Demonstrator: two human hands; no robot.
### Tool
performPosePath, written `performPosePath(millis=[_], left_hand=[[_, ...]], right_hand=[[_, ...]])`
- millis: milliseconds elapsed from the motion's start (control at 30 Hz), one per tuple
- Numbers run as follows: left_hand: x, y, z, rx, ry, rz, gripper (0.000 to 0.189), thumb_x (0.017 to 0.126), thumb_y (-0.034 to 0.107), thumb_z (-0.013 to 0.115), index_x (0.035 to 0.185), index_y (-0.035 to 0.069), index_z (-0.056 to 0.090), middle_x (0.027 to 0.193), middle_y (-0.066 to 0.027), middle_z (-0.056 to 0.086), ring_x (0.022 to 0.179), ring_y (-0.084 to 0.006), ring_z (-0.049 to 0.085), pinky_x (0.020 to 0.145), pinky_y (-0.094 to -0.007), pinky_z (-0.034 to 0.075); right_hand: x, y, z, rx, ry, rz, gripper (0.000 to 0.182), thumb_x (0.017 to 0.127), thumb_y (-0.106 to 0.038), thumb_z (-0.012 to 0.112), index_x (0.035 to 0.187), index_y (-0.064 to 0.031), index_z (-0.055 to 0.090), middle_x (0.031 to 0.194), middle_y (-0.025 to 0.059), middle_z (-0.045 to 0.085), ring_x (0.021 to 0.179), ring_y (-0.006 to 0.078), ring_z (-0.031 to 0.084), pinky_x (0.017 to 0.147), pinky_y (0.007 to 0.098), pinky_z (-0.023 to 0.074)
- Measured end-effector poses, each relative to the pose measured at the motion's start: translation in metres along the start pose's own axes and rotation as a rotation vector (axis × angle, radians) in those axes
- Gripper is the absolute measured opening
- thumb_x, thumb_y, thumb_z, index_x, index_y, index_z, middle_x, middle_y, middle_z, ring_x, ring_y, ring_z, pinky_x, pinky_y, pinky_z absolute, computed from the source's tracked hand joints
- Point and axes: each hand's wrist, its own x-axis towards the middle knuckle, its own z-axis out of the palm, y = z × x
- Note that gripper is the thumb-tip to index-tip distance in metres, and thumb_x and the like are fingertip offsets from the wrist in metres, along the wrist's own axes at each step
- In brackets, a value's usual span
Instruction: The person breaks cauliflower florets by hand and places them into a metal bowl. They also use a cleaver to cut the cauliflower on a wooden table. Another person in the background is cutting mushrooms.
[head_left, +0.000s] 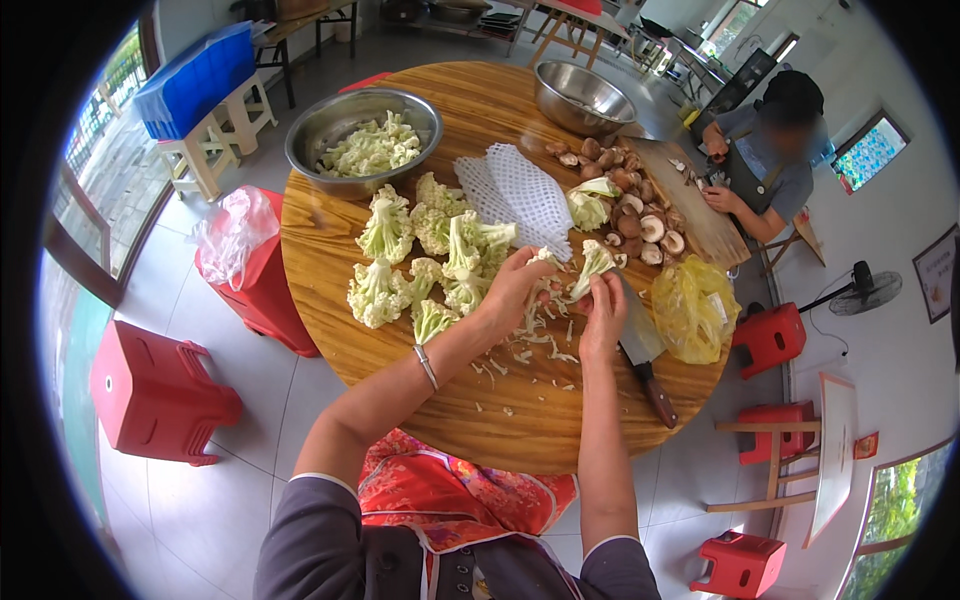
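Both my hands are raised over a round wooden table (450, 420). My right hand (604, 319) pinches a cauliflower floret (596, 262) by its stalk. In my left hand (517, 292) is a smaller cauliflower piece (546, 259), partly covered by my fingers. Thin cauliflower scraps (534, 330) are scattered on the tabletop beneath. Left of my hands lie several large cauliflower pieces (379, 292). A cleaver (641, 330) rests to the right of my right hand, its wooden handle towards me. Cut florets (371, 146) partly fill a metal bowl (307, 161) at the far left.
Brown mushrooms (630, 225) are heaped beside a cutting board (679, 202), where another person (772, 157) cuts with a knife. Nearby are white foam netting (517, 191), a yellow plastic bag (694, 307) and a second metal bowl (585, 97). Red stools (161, 390) stand around the table.
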Motion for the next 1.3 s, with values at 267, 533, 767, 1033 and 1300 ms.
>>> performPosePath(millis=[267,533,767,1033,1300], left_hand=[[0.001,-0.003,-0.004,0.241,-0.071,0.019,0.03,0.084,0.014,0.064,0.108,0.004,0.051,0.086,-0.0001,0.059,0.069,-0.0065,0.05,0.058,-0.0202,0.038],[0.004,-0.01,-0.003,0.438,0.025,0.229,0.021,0.083,0.012,0.064,0.102,0.002,0.059,0.074,0.0019,0.057,0.058,-0.0033,0.045,0.049,-0.019,0.034],[0.004,-0.015,0.001,0.335,0.055,0.171,0.016,0.085,0.014,0.062,0.098,0.005,0.059,0.079,0.0003,0.06,0.058,-0.0043,0.047,0.048,-0.0204,0.035],[-0.002,0.007,0.002,0.131,-0.028,0.017,0.016,0.087,0.021,0.06,0.101,0.014,0.057,0.09,0.0059,0.058,0.072,-0.0046,0.048,0.064,-0.0221,0.037],[0.003,0.012,-0.006,-0.012,-0.052,-0.021,0.011,0.086,0.02,0.063,0.095,0.014,0.06,0.089,0.0067,0.059,0.075,-0.0044,0.047,0.065,-0.0228,0.035]], right_hand=[[-0.008,-0.001,0.005,-0.409,-0.158,-0.203,0.019,0.088,-0.018,0.058,0.096,-0.0008,0.056,0.081,0.0008,0.056,0.07,0.0068,0.049,0.062,0.0217,0.0402],[-0.011,-0.005,0.009,-0.471,-0.218,-0.263,0.022,0.088,-0.019,0.059,0.098,-0.0002,0.056,0.081,0.0017,0.056,0.071,0.0074,0.051,0.061,0.0234,0.0422],[-0.007,-0.003,0.006,-0.278,-0.167,-0.06,0.027,0.09,-0.025,0.059,0.102,-0.0002,0.057,0.083,-0.0003,0.058,0.068,0.0057,0.051,0.059,0.0222,0.0411],[-0.001,-0.014,0.003,0.223,0.003,-0.034,0.018,0.09,-0.021,0.053,0.095,-0.0039,0.055,0.093,0.006,0.057,0.08,0.0133,0.054,0.074,0.0299,0.0458],[0.004,-0.013,-0.011,0.197,-0.102,0.026,0.014,0.086,-0.014,0.058,0.095,-0.0032,0.056,0.077,0.0004,0.05,0.069,0.0099,0.046,0.071,0.0306,0.0433]])
